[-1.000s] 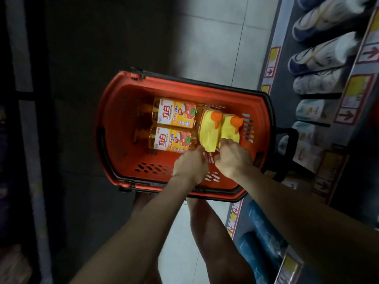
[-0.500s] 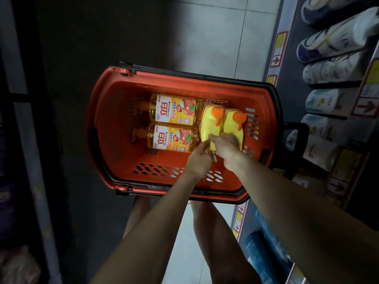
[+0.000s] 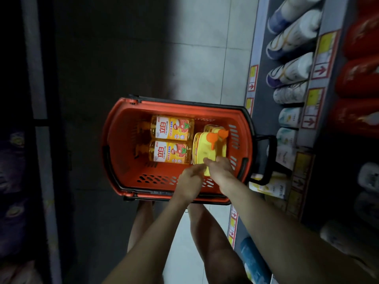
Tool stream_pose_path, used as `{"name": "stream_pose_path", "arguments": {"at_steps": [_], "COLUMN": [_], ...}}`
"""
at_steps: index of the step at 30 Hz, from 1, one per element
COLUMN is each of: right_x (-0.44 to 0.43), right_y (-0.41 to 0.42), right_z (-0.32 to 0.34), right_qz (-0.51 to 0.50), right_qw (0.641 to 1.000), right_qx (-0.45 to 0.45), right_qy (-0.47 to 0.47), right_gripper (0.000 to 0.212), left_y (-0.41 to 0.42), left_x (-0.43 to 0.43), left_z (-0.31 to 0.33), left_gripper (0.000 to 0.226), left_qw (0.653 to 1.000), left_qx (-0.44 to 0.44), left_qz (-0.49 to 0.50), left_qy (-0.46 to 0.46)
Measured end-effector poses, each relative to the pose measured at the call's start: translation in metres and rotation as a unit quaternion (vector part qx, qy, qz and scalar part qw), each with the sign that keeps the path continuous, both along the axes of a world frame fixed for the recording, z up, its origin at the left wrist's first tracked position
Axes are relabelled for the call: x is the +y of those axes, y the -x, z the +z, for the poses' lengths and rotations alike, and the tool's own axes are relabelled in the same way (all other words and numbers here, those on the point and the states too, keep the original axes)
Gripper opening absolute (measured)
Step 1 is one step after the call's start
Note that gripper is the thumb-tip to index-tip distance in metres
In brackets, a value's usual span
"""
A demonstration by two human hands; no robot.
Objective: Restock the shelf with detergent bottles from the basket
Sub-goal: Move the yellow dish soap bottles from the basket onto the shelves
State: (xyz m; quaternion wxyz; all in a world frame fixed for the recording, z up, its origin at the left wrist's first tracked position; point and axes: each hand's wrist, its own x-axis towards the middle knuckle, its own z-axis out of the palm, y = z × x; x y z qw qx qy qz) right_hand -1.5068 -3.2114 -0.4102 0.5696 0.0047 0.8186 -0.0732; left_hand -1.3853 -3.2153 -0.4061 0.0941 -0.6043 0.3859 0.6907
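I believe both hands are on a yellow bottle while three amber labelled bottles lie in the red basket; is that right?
Not quite: the head view shows two amber labelled bottles, not three, lying in the red basket. The left hand and right hand are indeed on the yellow bottle.

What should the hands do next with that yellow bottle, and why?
Probably lift the yellow bottle straight up out of the basket. The left hand and the right hand both hold its near end, but it is inside the basket's walls, and the shelf to restock stands off to the right.
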Motion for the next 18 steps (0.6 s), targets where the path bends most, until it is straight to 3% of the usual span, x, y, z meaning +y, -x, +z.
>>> {"name": "stream_pose_path", "arguments": {"at_steps": [4,13,16,18], "right_x": [0.004,0.012,0.006,-0.004], "right_y": [0.000,-0.004,-0.001,0.000], "right_z": [0.042,0.156,0.206,0.240], "right_qz": [0.026,0.088,0.124,0.156], "right_qw": [0.999,0.994,0.989,0.983], "right_qx": [0.009,0.012,0.013,0.011], "right_qy": [0.018,0.056,0.079,0.094], "right_gripper": [0.020,0.026,0.016,0.024], "left_y": [-0.003,-0.020,-0.028,-0.035], "left_x": [0.004,-0.006,-0.016,-0.027], "left_z": [0.038,0.149,0.186,0.212], "left_gripper": [0.067,0.034,0.035,0.039], "left_qw": [1.000,0.996,0.992,0.988], "left_qx": [0.012,0.043,0.060,0.073], "left_qz": [-0.020,-0.034,-0.062,-0.069], "left_qy": [0.019,0.069,0.095,0.113]}}
